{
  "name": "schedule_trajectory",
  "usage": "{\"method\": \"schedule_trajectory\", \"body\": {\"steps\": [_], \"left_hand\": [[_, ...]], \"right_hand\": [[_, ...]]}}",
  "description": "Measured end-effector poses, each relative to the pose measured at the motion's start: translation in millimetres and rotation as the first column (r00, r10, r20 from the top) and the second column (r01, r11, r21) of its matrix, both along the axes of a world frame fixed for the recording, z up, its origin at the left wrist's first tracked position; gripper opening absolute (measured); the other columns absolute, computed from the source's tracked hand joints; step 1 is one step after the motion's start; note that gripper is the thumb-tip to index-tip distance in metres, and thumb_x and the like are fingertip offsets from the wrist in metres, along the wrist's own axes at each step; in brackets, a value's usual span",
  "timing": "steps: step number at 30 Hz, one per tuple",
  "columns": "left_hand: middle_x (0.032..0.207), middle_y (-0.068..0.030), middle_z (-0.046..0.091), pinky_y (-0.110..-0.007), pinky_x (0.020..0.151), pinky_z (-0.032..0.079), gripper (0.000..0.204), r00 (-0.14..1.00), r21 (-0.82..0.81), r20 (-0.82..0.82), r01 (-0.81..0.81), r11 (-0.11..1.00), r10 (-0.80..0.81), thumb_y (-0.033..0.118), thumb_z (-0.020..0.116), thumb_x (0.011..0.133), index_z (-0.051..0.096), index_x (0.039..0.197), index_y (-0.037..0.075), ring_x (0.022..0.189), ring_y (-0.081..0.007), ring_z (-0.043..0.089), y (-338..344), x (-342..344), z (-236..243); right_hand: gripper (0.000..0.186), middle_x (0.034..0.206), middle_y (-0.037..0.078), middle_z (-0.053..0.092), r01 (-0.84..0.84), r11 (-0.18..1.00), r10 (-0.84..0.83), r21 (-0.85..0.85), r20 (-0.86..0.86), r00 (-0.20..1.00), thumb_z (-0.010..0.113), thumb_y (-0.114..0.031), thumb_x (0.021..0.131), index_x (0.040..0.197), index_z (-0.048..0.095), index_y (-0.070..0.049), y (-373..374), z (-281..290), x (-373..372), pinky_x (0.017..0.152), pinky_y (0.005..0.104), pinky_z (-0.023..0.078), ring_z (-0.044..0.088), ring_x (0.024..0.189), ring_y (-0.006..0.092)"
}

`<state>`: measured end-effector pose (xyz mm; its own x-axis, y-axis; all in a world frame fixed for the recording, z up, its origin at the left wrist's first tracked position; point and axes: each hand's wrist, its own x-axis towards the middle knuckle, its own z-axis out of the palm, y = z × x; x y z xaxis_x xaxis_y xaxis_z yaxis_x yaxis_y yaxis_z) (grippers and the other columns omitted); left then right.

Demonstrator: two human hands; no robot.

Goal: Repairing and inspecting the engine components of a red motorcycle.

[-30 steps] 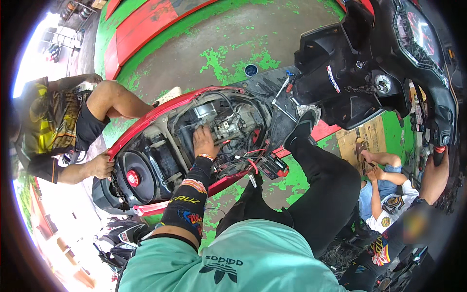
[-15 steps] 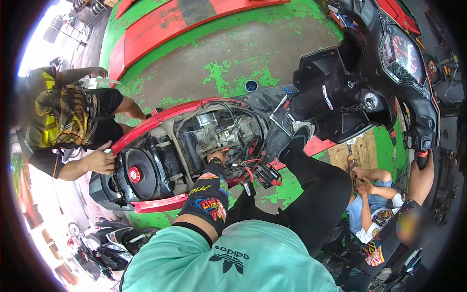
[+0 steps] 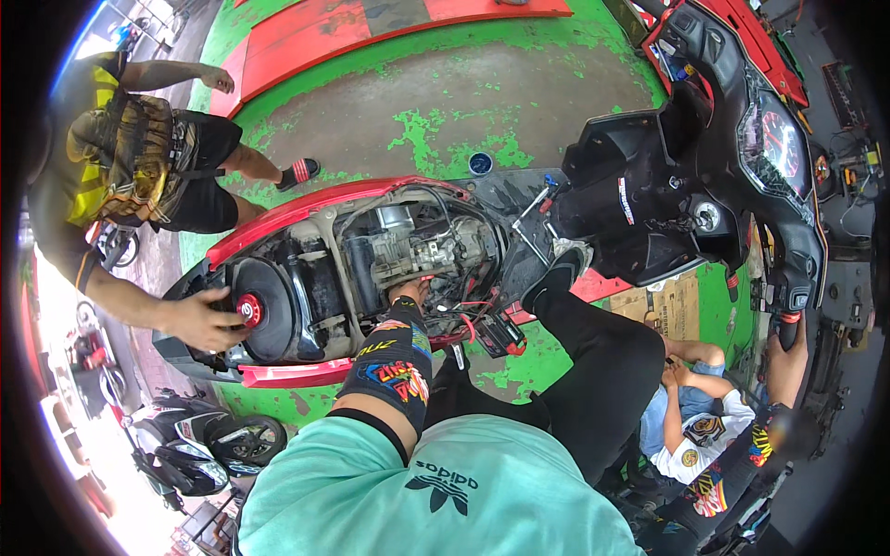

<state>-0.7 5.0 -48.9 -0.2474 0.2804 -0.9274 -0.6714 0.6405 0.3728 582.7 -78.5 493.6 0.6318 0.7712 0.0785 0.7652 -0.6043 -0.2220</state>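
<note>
I see left hand (image 3: 409,293) reaching into the engine (image 3: 422,255) of the opened red scooter (image 3: 306,206), fingers hidden, grip unclear | right hand (image 3: 788,363) closed round the handlebar grip (image 3: 788,320) | another person's hand (image 3: 199,318) rests at scooter's rear.

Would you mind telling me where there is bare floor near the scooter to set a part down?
The worn green and grey floor beyond the scooter is bare, bordered by the red ramp and the small blue cap. The engine bay is crowded with hoses, wires and the left hand.
</note>
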Motion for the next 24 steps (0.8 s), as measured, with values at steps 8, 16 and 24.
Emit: {"method": "schedule_trajectory", "body": {"steps": [8,16,24], "left_hand": [[0.13,-0.0106,0.061,-0.033,0.101,0.048,0.035,0.914,0.084,0.231,0.323,0.943,-0.334,0.017,0.06,0.099,0.055,0.132,0.005,0.119,-0.0234,0.059,6.1,-26.6,-9.4],[0.139,-0.0178,0.056,-0.038,0.115,0.038,0.047,0.912,0.073,0.212,0.342,0.937,-0.35,0.017,0.065,0.097,0.049,0.137,-0.004,0.134,-0.0281,0.049,5.1,-3.9,-5.3],[0.153,-0.0129,0.043,-0.04,0.112,0.042,0.05,0.983,-0.105,0.022,0.185,0.977,-0.184,0.011,0.069,0.094,0.05,0.139,0.0,0.138,-0.0252,0.045,11.9,9.3,21.5]], "right_hand": [[0.068,0.123,0.026,0.065,0.053,0.998,-0.053,0.018,0.054,0.997,0.061,-0.005,0.082,0.148,0.042,0.0,6.6,3.6,-11.7,0.095,0.0352,0.047,0.066,0.11,0.031],[0.068,0.125,0.023,0.064,0.026,0.999,-0.028,0.03,0.055,0.998,0.059,-0.002,0.079,0.145,0.043,0.007,-0.3,3.9,-10.6,0.095,0.0318,0.047,0.064,0.107,0.0228],[0.066,0.12,0.02,0.065,0.041,0.999,-0.04,0.027,-0.024,0.999,0.06,-0.001,0.08,0.143,0.045,0.008,6.3,-0.5,-6.5,0.092,0.031,0.047,0.062,0.1,0.0204]]}}
